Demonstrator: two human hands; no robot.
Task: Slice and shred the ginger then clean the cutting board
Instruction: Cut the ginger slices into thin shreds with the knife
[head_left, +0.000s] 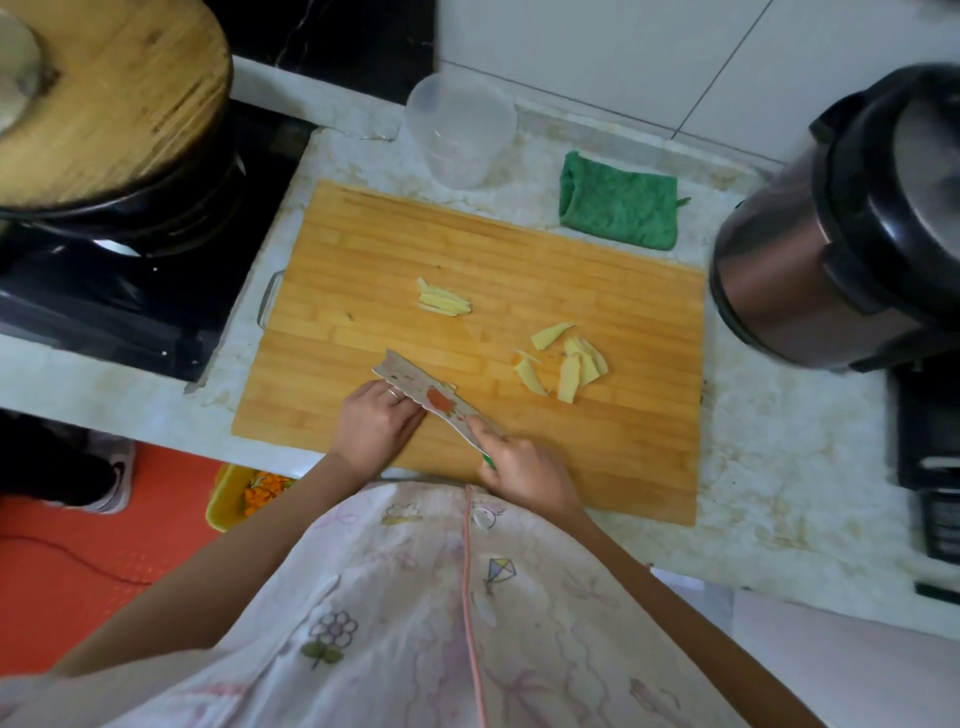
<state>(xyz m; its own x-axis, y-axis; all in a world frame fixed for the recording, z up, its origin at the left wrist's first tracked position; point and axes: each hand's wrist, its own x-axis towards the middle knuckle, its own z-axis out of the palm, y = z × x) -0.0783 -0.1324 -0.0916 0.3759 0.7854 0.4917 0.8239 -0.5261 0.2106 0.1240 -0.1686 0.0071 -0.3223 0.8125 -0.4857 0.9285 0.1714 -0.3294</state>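
Lower centre: right hand (519, 474) grips the knife (435, 399), left hand (375, 418) lays bent fingers on its blade, grasp unclear; centre-right ginger slices (571, 366) look light, stiff, best pinned flat by fingertips.

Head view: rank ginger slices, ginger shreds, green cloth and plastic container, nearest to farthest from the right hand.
From the right hand, gripping the knife:
1. Ginger slices, just ahead, slightly right.
2. Ginger shreds, mid cutting board.
3. Green cloth, behind the board.
4. Plastic container, by the wall.
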